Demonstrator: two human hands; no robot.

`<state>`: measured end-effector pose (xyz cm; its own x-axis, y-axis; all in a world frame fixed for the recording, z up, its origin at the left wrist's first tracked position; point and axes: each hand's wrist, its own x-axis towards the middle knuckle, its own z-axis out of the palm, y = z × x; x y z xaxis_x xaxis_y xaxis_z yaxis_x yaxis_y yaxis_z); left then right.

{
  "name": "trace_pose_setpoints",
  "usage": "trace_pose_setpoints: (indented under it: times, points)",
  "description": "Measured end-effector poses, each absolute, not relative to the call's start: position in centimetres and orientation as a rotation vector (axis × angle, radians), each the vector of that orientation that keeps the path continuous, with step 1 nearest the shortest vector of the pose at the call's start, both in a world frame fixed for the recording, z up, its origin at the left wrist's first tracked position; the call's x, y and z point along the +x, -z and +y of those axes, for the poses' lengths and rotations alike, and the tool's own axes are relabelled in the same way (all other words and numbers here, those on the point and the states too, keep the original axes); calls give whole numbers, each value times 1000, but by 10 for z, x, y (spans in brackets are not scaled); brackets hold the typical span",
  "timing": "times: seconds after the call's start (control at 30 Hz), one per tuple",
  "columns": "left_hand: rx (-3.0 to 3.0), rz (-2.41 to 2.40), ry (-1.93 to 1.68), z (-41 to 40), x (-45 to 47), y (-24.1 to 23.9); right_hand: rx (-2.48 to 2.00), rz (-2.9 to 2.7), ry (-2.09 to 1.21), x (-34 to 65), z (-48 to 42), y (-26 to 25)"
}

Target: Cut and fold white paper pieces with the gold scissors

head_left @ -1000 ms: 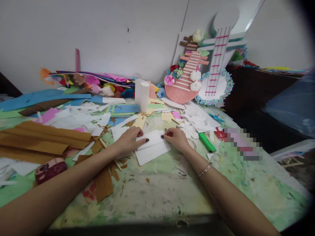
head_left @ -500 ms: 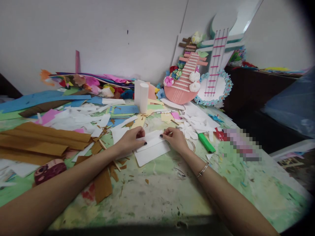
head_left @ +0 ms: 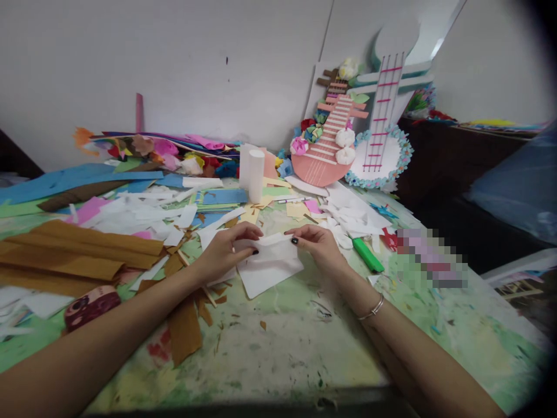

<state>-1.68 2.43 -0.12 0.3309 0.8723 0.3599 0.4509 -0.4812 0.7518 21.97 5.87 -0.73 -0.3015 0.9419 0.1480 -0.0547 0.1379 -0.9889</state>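
A white sheet of paper (head_left: 270,268) lies on the paint-stained table (head_left: 278,342), its far edge folded and lifted. My left hand (head_left: 226,249) pinches the left end of that fold, fingers closed on the paper. My right hand (head_left: 315,242) pinches the right end of the same fold. Both hands have dark-painted nails, and a thin bangle (head_left: 371,309) sits on my right wrist.
A green marker (head_left: 368,255) lies right of my right hand beside white paper cut-outs (head_left: 348,215). Brown crepe paper (head_left: 73,255) and coloured scraps cover the left. A white paper tube (head_left: 256,176) stands behind, with a pink paper instrument model (head_left: 331,145) against the wall.
Both hands have lifted the folded far edge of the white paper off the table. They now pinch it at each end instead of pressing it flat.
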Motion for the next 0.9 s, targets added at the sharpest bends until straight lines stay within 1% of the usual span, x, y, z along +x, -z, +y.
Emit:
trace_pose_setpoints:
  times: [0.43,0.67,0.9]
  points:
    - [2057,1037,-1090,21,-19,-7,-854,-1450,-1220,223,50,7]
    - [1958,1092,-1099,22,-19,-3,-855,-1424,-1132,226,50,3]
    - [1988,1189,-1120,23,-20,1,-845,-1433,-1132,227,48,1]
